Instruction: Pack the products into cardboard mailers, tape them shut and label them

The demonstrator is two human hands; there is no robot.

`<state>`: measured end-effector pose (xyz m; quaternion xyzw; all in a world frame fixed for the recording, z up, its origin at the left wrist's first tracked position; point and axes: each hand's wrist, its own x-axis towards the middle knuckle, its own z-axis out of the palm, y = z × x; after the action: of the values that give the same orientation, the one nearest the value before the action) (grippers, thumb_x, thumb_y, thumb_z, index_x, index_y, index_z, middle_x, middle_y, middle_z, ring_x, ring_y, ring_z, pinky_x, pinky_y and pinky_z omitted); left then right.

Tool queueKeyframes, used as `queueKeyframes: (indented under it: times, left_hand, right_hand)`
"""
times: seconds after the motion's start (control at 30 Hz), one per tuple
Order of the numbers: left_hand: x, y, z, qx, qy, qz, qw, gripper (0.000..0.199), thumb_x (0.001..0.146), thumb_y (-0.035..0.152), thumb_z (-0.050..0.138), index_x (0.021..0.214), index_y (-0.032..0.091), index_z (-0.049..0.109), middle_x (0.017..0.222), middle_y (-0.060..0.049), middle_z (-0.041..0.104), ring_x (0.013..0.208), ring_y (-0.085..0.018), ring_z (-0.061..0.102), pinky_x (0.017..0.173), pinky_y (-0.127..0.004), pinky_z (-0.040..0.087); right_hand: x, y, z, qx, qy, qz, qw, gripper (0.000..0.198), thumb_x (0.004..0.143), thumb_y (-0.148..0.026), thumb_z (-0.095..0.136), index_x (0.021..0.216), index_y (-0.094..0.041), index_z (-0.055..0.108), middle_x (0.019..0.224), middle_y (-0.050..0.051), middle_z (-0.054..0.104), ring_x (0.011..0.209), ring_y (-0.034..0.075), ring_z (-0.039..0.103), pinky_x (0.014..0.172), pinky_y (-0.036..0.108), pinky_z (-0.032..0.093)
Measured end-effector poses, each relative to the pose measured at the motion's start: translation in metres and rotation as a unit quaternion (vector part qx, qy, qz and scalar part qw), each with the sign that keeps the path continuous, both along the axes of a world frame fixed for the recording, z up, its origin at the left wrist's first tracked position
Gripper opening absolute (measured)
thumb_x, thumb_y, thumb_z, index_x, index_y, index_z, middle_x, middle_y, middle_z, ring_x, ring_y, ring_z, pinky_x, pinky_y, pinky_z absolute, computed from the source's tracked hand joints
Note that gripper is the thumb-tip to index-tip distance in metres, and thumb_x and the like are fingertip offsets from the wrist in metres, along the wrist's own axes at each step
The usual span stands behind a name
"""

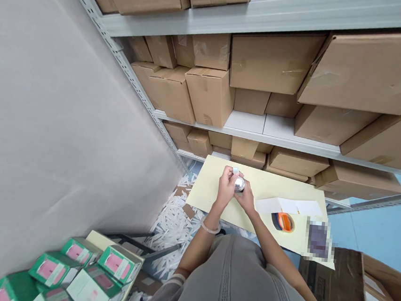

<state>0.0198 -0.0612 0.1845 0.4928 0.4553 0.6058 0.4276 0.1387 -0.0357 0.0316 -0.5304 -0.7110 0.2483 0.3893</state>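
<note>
Above the pale yellow table (204, 184), my two hands are close together around a shiny silver rounded object (239, 184), whose exact kind I cannot make out. My right hand (247, 199) grips it from the right and below. My left hand (226, 186), with a clear bracelet at the wrist, is closed at its left side. A small pale blue-white piece (236, 170), label-like, shows at the left fingertips. Right of my hands lie white paper strips (289, 206) with small yellow marks. Nearer me is a tape roll (280, 221) with an orange part.
Metal shelving (220, 22) full of cardboard boxes (209, 94) rises behind the table. A grey wall (66, 109) stands left. White paper scraps (174, 223) litter the floor. Green-and-pink boxes (115, 263) are stacked lower left; an opened carton (343, 287) stands lower right.
</note>
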Motion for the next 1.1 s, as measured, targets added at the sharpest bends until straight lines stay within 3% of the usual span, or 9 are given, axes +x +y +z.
queueKeyframes:
  times: [0.17, 0.3, 0.4, 0.53, 0.63, 0.77, 0.9, 1.0, 1.1]
  left_hand:
    - [-0.015, -0.015, 0.059, 0.058, -0.091, 0.089, 0.990, 0.022, 0.094, 0.042, 0.057, 0.092, 0.021, 0.051, 0.092, -0.005, 0.070, 0.091, -0.017, 0.070, 0.075, -0.026, 0.053]
    - [-0.036, -0.022, 0.081, 0.078, -0.186, 0.131, 0.971, 0.024, 0.091, 0.042, 0.062, 0.090, 0.023, 0.049, 0.086, 0.000, 0.067, 0.095, -0.017, 0.070, 0.081, -0.028, 0.053]
    - [-0.054, -0.020, 0.076, 0.026, -0.269, 0.132, 0.954, 0.029, 0.086, 0.041, 0.070, 0.087, 0.023, 0.046, 0.086, 0.002, 0.065, 0.096, -0.016, 0.070, 0.080, -0.027, 0.053]
    - [-0.064, -0.010, 0.056, -0.063, -0.326, 0.103, 0.938, 0.034, 0.079, 0.039, 0.077, 0.079, 0.021, 0.048, 0.084, 0.001, 0.064, 0.093, -0.015, 0.070, 0.071, -0.021, 0.051]
    - [-0.060, -0.004, 0.046, -0.113, -0.340, 0.075, 0.931, 0.032, 0.075, 0.036, 0.080, 0.079, 0.019, 0.052, 0.086, 0.000, 0.067, 0.084, -0.011, 0.069, 0.068, -0.019, 0.050]
    - [-0.054, 0.003, 0.044, -0.127, -0.326, 0.017, 0.937, 0.028, 0.079, 0.039, 0.077, 0.084, 0.018, 0.060, 0.091, -0.003, 0.069, 0.085, -0.013, 0.067, 0.075, -0.023, 0.052]
    - [-0.050, 0.013, 0.037, -0.123, -0.279, -0.070, 0.950, 0.042, 0.087, 0.058, 0.061, 0.101, 0.019, 0.066, 0.108, -0.009, 0.069, 0.102, -0.020, 0.065, 0.083, -0.030, 0.053]
    - [-0.037, 0.017, 0.013, -0.120, -0.273, -0.152, 0.942, 0.054, 0.082, 0.069, 0.059, 0.114, 0.027, 0.064, 0.121, -0.007, 0.066, 0.116, -0.023, 0.060, 0.091, -0.034, 0.051]
    - [-0.021, 0.013, -0.022, -0.142, -0.265, -0.265, 0.916, 0.069, 0.067, 0.059, 0.081, 0.122, 0.024, 0.061, 0.126, -0.009, 0.064, 0.114, -0.024, 0.060, 0.093, -0.032, 0.048]
  right_hand:
    - [-0.002, 0.019, -0.001, -0.002, -0.016, -0.015, 1.000, 0.057, 0.084, -0.045, 0.056, 0.133, -0.016, 0.048, 0.124, 0.016, 0.057, 0.114, 0.033, 0.057, 0.094, 0.049, 0.049]
    - [0.007, 0.018, 0.016, 0.031, -0.008, 0.012, 0.999, 0.077, 0.080, -0.051, 0.063, 0.143, -0.013, 0.041, 0.141, 0.021, 0.045, 0.134, 0.037, 0.041, 0.108, 0.054, 0.038]
    - [0.020, 0.004, 0.044, -0.001, 0.126, 0.028, 0.992, 0.075, 0.088, -0.051, 0.052, 0.152, -0.020, 0.030, 0.149, 0.018, 0.041, 0.137, 0.033, 0.041, 0.109, 0.050, 0.039]
    - [0.037, -0.017, 0.090, -0.157, 0.300, 0.098, 0.936, 0.064, 0.097, -0.057, 0.023, 0.151, -0.024, 0.036, 0.139, 0.015, 0.054, 0.119, 0.030, 0.057, 0.088, 0.043, 0.054]
    - [0.041, -0.032, 0.110, -0.204, 0.331, 0.134, 0.911, 0.066, 0.090, -0.059, 0.047, 0.148, -0.027, 0.041, 0.137, 0.012, 0.054, 0.107, 0.027, 0.061, 0.071, 0.036, 0.057]
    - [0.036, -0.050, 0.110, -0.229, 0.407, 0.133, 0.874, 0.071, 0.076, -0.046, 0.071, 0.140, -0.028, 0.047, 0.130, 0.011, 0.057, 0.099, 0.026, 0.061, 0.061, 0.033, 0.056]
    - [0.022, -0.065, 0.109, -0.294, 0.554, 0.050, 0.777, 0.049, 0.078, -0.039, 0.069, 0.122, -0.021, 0.057, 0.112, 0.012, 0.065, 0.083, 0.024, 0.066, 0.056, 0.031, 0.055]
    - [0.013, -0.068, 0.119, -0.376, 0.651, 0.042, 0.658, 0.037, 0.084, -0.042, 0.064, 0.113, -0.020, 0.059, 0.096, 0.010, 0.070, 0.066, 0.018, 0.064, 0.047, 0.026, 0.050]
    - [0.008, -0.069, 0.131, -0.454, 0.701, 0.083, 0.543, 0.036, 0.089, -0.045, 0.059, 0.113, -0.018, 0.059, 0.086, 0.009, 0.070, 0.059, 0.014, 0.059, 0.044, 0.021, 0.044]
